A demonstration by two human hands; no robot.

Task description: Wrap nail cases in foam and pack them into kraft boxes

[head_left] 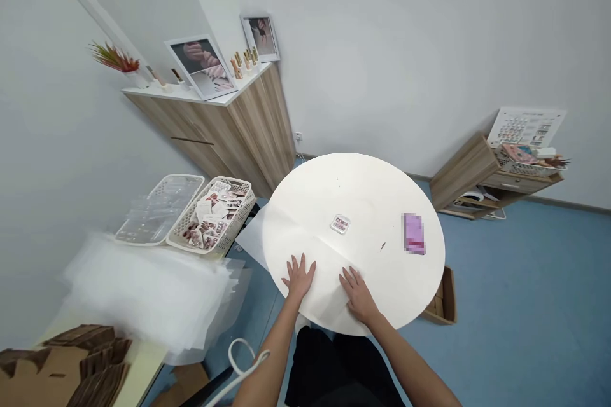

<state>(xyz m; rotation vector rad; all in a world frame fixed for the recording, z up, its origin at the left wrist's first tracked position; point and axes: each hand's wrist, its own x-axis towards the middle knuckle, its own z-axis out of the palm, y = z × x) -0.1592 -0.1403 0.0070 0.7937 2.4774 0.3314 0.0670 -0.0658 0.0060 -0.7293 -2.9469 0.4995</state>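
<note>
Round white tabletop [363, 194] bore the left hand [298, 276] and right hand [358, 296], both lying flat and spread wide near its edge, holding nothing. A small printed packet [340, 224] sat ahead of them, with a blurred pink packet [414, 233] farther right. Weight leaned on that edge could have tipped the tabletop, sliding both packets off.
</note>
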